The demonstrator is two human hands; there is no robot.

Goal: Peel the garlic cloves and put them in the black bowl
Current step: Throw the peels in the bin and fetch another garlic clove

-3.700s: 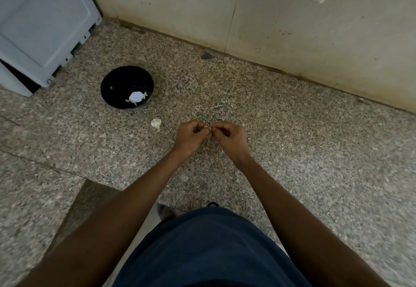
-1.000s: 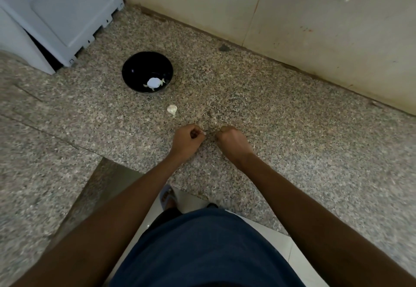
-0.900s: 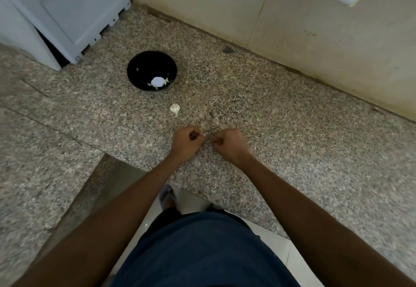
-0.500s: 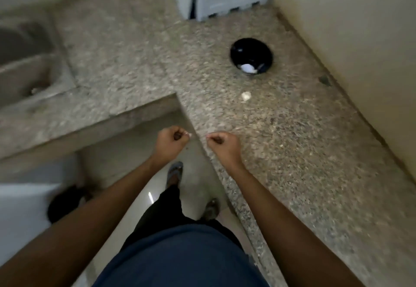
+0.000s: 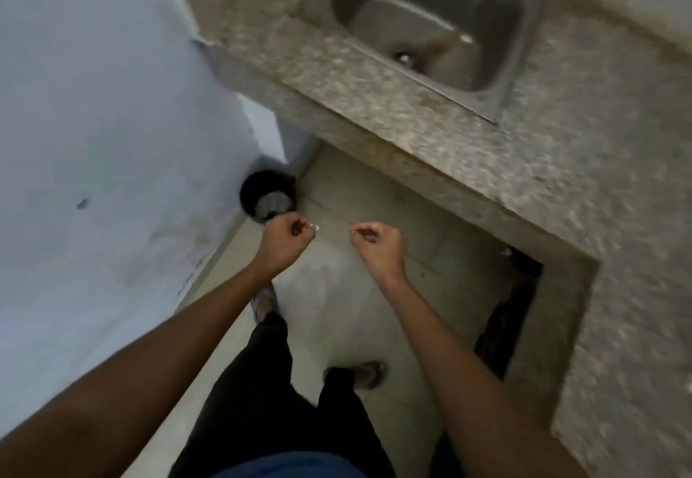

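Both my hands are raised over the floor, apart from each other. My left hand (image 5: 284, 241) is curled and pinches a small white bit of garlic (image 5: 313, 227) at its fingertips; I cannot tell whether it is clove or skin. My right hand (image 5: 378, 245) is curled too and pinches a thin pale sliver of garlic peel (image 5: 354, 230). The black bowl and the loose clove on the counter are out of view.
A black round bin (image 5: 267, 196) stands on the tiled floor just beyond my left hand, against a pale blue-white wall (image 5: 93, 140). A granite counter (image 5: 430, 133) with a steel sink (image 5: 430, 20) runs across the upper right. My legs and feet are below.
I have turned left, away from the counter with the bowl. My hands have moved apart, each still pinching its bit of garlic, and now hang over the floor near the black bin.
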